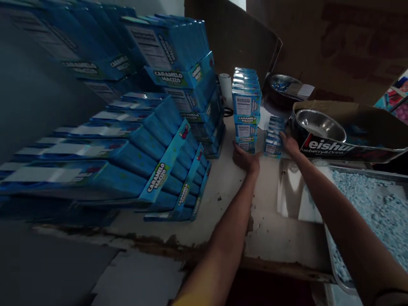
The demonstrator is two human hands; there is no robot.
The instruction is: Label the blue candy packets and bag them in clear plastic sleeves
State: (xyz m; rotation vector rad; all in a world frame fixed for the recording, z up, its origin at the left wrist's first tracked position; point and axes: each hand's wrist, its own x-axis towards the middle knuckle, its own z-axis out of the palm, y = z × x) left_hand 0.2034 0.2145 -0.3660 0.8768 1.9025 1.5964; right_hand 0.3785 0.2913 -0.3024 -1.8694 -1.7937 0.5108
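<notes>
My left hand point(245, 159) is at the base of a narrow stack of blue candy display boxes point(247, 106), its fingers spread against the lowest box. My right hand point(289, 143) touches the right side of a single, lower blue display box point(273, 138) that stands just right of the stack; its fingers are partly hidden, and whether they grip the box cannot be made out. A small gap separates the two groups of boxes.
Tall stacks of blue boxes point(178, 76) and tilted ones point(159, 165) fill the left. At right are a cardboard box point(328, 147) holding a metal bowl point(320, 123), a tray of light blue candies point(369, 208), and a clear sheet point(295, 191). Another bowl point(283, 87) stands behind.
</notes>
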